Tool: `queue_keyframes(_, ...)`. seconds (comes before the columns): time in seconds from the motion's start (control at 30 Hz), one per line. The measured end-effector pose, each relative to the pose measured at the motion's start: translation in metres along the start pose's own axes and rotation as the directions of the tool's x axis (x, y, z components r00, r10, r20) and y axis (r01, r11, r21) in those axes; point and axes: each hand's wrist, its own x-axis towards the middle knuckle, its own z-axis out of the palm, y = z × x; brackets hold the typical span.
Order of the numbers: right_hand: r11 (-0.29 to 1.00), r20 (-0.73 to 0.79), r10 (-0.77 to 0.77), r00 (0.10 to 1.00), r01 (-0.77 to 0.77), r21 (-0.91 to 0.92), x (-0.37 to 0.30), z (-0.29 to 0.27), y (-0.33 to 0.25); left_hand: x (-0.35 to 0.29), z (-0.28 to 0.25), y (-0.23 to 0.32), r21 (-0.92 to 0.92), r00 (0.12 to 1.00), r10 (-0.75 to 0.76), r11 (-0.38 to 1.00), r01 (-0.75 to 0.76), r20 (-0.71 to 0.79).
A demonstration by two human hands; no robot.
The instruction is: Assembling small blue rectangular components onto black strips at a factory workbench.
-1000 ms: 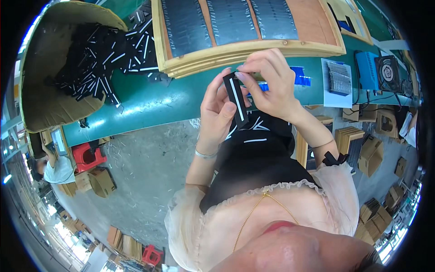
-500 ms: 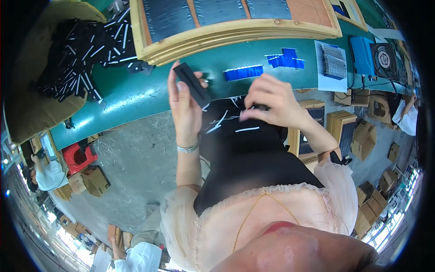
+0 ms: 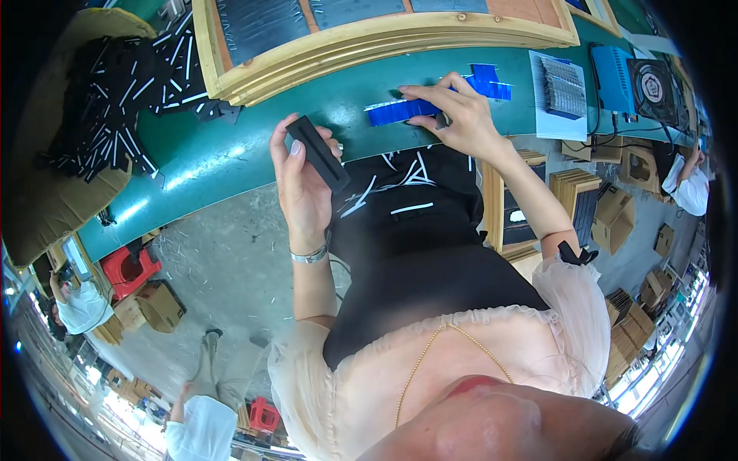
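Note:
My left hand (image 3: 301, 184) is wrapped round a black rectangular block (image 3: 317, 154) with a long slot down its face, held tilted above my lap. Over the green table (image 3: 254, 146), my right hand (image 3: 457, 115) grips a row of blue strips (image 3: 392, 112) with silvery ends, thumb on the near side and fingertips on the far side. A small dark object (image 3: 443, 121) shows under the right palm; its kind is hidden. Just beyond that hand lies a second group of blue strips (image 3: 492, 83).
Stacked wooden-framed trays (image 3: 400, 42) with dark sheets stand at the back. Left is a cardboard box (image 3: 46, 200) beside piled black pieces with white strips (image 3: 115, 92). At right are metallic parts (image 3: 563, 88) on white paper and a blue device (image 3: 613, 77). White strips (image 3: 413, 207) lie on my lap.
My right hand has moved forward from above my lap to the table and closed on the row of blue strips. My left hand has shifted slightly left and nearer with the black block.

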Motion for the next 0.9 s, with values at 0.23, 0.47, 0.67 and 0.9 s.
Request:
queue_keyframes(0.23,0.998,-0.045,0.015,0.999,-0.012,0.06,0.004,-0.011,-0.006,-0.006,-0.009,-0.001,0.054,0.997,-0.016,0.998,0.012,0.072)
queue_keyframes(0.47,0.971,-0.054,0.009,0.999,0.004,0.239,0.023,-0.058,-0.052,-0.006,-0.004,-0.014,0.258,0.983,0.049,0.961,-0.094,0.176)
queue_keyframes(0.67,0.979,-0.127,-0.155,0.98,0.17,0.114,0.032,-0.06,-0.072,-0.002,0.017,-0.014,0.239,0.95,0.129,0.95,-0.201,0.284)
queue_keyframes(0.9,0.986,-0.139,-0.153,0.979,0.16,0.046,0.031,-0.063,-0.071,-0.001,0.02,-0.011,0.275,0.929,0.172,0.923,-0.268,0.328)
